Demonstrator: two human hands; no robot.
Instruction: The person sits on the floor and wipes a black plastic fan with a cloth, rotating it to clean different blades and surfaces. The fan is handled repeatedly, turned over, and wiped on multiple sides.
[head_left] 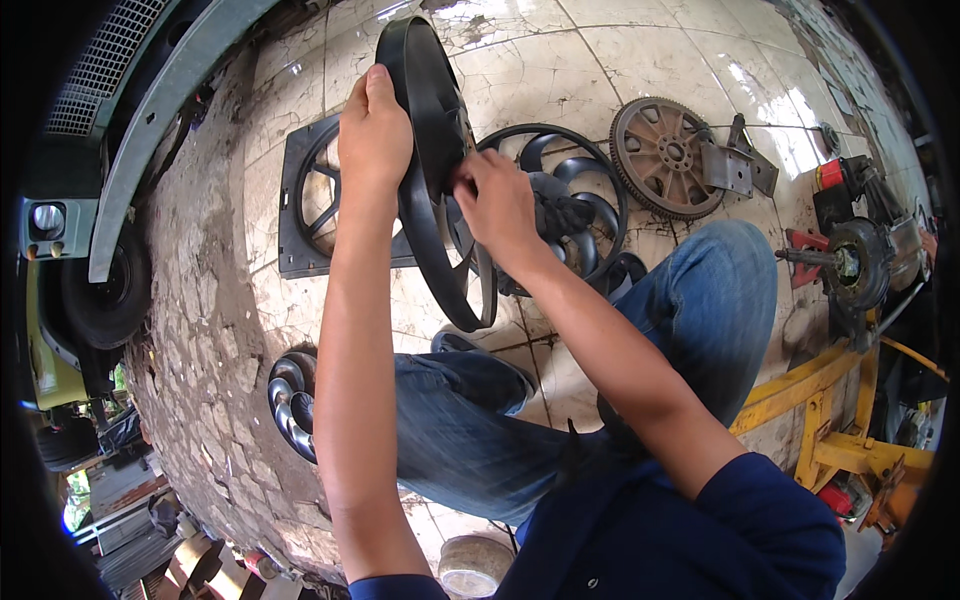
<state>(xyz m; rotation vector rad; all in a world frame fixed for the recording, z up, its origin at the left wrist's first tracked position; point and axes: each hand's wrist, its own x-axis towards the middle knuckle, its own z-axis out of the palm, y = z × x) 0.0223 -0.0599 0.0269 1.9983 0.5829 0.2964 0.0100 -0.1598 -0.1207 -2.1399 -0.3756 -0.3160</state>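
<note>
My left hand [375, 135] is closed around the outer rim of a black ringed cooling fan [425, 95], which stands tilted on edge above the floor. At the fan's hub is my right hand [497, 203], its fingers bent and pressed together; whatever they pinch is hidden. Just behind lies another black ringed fan [578, 170], with a dark lumpy thing [555, 213] over its middle that I cannot make out. A square black fan shroud [300, 250] rests flat, partly covered by my left hand and forearm.
A rusty toothed flywheel [640, 150] and a metal bracket [728, 170] lie at the far right. Nearer stand a hub-like machine part [860, 262] and a yellow metal frame [795, 385]. At left are a smaller fan [290, 405] and a vehicle with a grey bumper [140, 140].
</note>
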